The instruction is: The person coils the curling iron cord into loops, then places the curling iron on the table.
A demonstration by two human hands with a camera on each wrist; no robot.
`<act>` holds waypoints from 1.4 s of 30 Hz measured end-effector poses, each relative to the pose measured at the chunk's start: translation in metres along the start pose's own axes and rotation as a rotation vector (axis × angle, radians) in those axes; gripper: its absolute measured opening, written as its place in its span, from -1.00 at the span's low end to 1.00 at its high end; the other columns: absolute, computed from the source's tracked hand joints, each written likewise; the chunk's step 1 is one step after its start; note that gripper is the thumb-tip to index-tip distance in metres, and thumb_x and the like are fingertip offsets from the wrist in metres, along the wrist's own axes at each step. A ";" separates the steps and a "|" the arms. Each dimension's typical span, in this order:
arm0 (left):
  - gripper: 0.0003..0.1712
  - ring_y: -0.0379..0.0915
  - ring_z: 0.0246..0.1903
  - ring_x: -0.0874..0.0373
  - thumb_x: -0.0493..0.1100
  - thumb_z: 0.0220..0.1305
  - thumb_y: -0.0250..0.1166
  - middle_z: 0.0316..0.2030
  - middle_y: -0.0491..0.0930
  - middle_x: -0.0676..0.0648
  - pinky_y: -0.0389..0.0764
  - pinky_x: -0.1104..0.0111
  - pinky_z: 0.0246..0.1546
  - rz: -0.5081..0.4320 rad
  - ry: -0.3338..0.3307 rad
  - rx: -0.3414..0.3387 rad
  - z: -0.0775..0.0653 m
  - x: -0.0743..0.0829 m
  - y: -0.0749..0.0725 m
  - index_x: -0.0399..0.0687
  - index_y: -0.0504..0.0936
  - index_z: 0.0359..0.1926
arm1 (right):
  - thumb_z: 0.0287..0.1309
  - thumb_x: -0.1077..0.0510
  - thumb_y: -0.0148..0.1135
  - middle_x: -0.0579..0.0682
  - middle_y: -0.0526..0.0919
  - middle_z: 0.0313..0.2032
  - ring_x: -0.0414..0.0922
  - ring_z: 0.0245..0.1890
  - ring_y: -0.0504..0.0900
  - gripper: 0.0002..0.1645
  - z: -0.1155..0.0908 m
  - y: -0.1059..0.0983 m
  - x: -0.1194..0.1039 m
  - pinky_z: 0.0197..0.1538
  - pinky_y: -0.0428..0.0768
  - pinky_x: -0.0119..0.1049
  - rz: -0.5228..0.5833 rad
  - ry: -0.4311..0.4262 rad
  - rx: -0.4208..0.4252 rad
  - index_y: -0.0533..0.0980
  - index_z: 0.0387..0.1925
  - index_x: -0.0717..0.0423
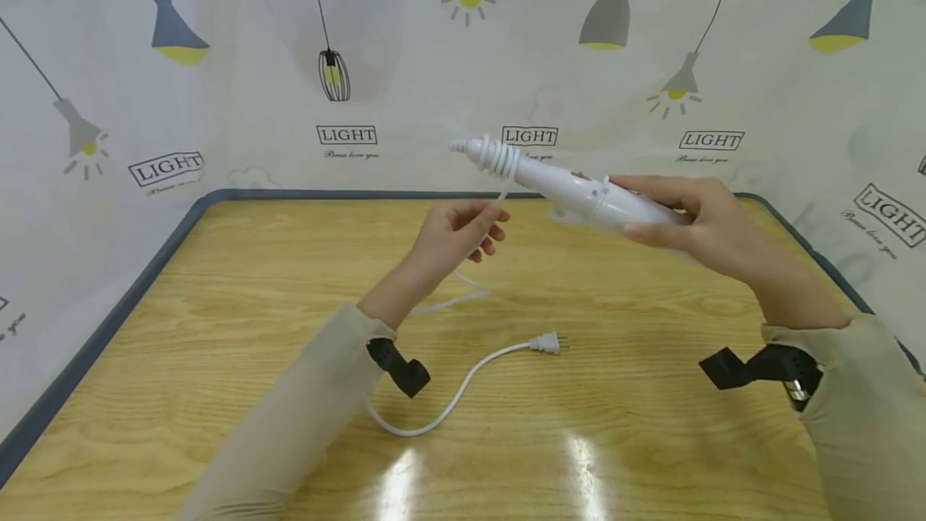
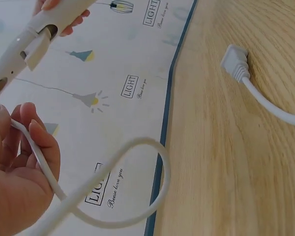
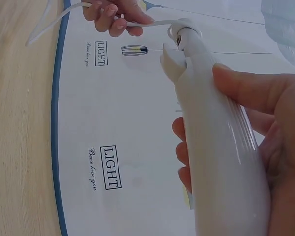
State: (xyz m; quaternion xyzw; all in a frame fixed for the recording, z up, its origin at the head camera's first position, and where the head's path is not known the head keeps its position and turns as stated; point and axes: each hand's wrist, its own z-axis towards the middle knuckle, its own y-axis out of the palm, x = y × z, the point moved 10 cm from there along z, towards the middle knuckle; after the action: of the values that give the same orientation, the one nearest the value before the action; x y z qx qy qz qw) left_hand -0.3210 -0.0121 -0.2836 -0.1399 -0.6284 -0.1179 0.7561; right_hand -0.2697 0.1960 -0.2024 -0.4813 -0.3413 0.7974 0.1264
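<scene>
In my right hand [image 1: 723, 231] I grip a white curling iron [image 3: 216, 132] by its thick body, above the table and tilted with its narrow end up to the left. A small lever [image 3: 173, 63] sticks out from its side. Several turns of white power cord [image 1: 499, 157] are wound round the narrow end. Just below these turns, my left hand [image 1: 463, 235] pinches the cord between thumb and fingers. From there the cord hangs in a loop [image 2: 162, 182] and runs down to the table, where its two-pin plug [image 1: 546, 343] lies.
The wooden table [image 1: 651, 408] has a dark blue edge strip [image 1: 347, 194]. Behind it and at the sides stands a white backdrop [image 1: 405, 103] printed with lamps. A black strap with a camera mount sits on the left wrist [image 1: 401, 368] and another on the right wrist [image 1: 767, 368].
</scene>
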 end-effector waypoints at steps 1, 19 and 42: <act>-0.64 0.42 -0.54 0.21 -0.08 0.38 0.08 -0.45 0.56 -0.06 0.46 0.44 -0.54 -0.012 -0.007 -0.016 0.001 -0.002 0.001 -0.32 0.60 -0.14 | 0.13 0.32 0.23 -0.16 0.51 0.00 -0.13 -0.28 0.46 -0.40 -0.001 0.000 0.000 -0.36 0.49 -0.41 0.004 -0.015 -0.009 0.40 0.24 0.02; -0.73 0.37 -0.44 0.14 -0.23 0.41 0.03 -0.45 0.53 -0.05 0.43 0.37 -0.37 0.139 0.019 -0.396 0.000 -0.015 0.008 -0.33 0.60 -0.16 | 0.10 0.31 0.27 -0.06 0.62 -0.16 -0.11 -0.36 0.52 -0.41 -0.018 0.001 -0.006 -0.36 0.50 -0.35 -0.007 -0.001 -0.143 0.45 0.19 -0.03; -0.77 0.25 -0.69 0.15 -0.38 0.32 0.07 -0.64 0.42 -0.08 0.36 0.37 -0.62 0.286 0.126 -0.367 0.007 -0.018 -0.014 -0.30 0.56 -0.47 | -0.04 0.40 0.32 -0.12 0.60 -0.15 -0.18 -0.48 0.51 -0.32 -0.029 0.019 -0.026 -0.51 0.51 -0.33 0.022 -0.277 -0.344 0.44 0.19 0.07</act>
State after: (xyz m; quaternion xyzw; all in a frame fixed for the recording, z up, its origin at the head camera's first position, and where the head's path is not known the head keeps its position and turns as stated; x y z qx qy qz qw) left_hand -0.3356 -0.0227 -0.2990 -0.3550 -0.5216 -0.1304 0.7647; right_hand -0.2293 0.1804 -0.2059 -0.3855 -0.4812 0.7872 -0.0143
